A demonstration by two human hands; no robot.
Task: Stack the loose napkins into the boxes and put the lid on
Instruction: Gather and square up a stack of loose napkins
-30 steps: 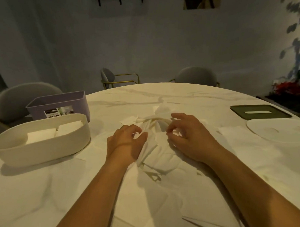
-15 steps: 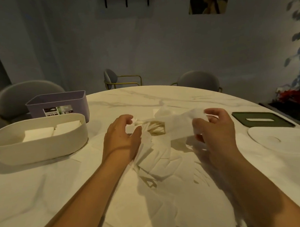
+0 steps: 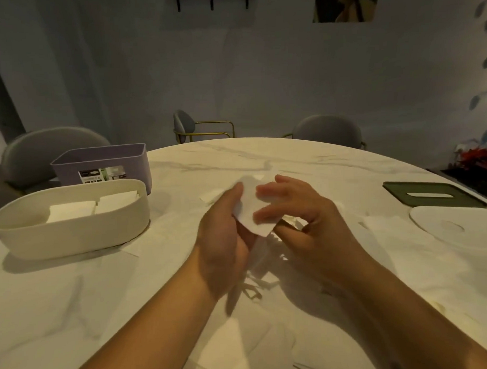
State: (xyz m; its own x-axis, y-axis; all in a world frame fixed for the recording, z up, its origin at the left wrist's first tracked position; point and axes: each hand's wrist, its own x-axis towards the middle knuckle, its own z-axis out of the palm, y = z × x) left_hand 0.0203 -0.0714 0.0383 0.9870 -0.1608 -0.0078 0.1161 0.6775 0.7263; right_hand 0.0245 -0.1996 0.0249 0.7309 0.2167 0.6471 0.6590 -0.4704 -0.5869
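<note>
Loose napkins (image 3: 242, 339) lay under the fingers, a cream box (image 3: 73, 240) to their left. The left hand (image 3: 225, 240) and right hand (image 3: 301, 218) pinched one folded napkin (image 3: 250, 211).

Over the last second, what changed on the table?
The right hand pulled one napkin off the pile, out to the right, then back to the middle. The left hand left the pile and took hold of it too; both now hold it above the table. The white box, purple box, green lid and white lid stayed put.
</note>
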